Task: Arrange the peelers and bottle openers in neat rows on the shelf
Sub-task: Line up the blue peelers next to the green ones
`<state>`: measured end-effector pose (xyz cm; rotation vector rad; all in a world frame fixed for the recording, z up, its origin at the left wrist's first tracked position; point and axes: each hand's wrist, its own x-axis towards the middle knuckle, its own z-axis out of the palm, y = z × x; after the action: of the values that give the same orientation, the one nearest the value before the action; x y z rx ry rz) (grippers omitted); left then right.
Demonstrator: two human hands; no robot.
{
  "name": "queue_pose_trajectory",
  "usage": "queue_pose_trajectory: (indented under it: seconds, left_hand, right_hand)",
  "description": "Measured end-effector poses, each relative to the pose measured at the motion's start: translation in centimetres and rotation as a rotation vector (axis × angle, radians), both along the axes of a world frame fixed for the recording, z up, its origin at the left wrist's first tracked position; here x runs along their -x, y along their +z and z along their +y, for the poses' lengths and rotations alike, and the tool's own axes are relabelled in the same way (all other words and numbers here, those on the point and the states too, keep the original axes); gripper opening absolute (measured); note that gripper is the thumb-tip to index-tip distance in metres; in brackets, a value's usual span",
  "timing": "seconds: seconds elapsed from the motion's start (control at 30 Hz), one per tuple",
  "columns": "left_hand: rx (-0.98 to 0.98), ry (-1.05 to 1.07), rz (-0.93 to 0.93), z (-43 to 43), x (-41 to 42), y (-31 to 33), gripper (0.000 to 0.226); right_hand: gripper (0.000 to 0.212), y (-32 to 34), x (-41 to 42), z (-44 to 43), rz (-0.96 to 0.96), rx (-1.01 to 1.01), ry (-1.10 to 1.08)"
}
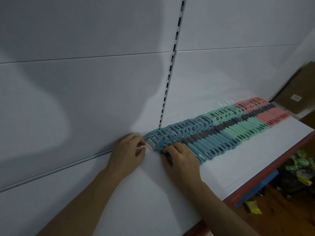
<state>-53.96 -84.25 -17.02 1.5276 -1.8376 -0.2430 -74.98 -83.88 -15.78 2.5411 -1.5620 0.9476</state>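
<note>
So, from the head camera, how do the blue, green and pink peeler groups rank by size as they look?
Largest to smallest as they look:
1. blue peelers, though they lie nearest the camera
2. green peelers
3. pink peelers, the farthest

Nearness inflates the blue group, so the true sizes stay unsure.

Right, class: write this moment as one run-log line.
phase: aligning row | left hand: pinches end peeler at head | right hand: grips its handle | colours: blue, green, pink | on shelf

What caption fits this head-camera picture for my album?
Left hand and right hand hold the end peeler of a colourful row on the shelf.
</note>
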Motion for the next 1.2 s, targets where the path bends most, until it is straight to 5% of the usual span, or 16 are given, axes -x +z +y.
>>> queue_pose_trajectory:
  seconds: [0.77, 1.2]
  left_hand:
    - [-0.067, 0.122, -0.197, -0.5, 2.0, -0.5, 0.054]
    - [-0.089, 0.109, -0.216, -0.3, 2.0, -0.3, 0.053]
  right_hand:
    - [0.005, -1.2, 0.3, 0.1, -0.097, 0.069, 0.107]
    - [0.038, 0.4, 6.1, -0.8, 0.071, -0.148, -0.065]
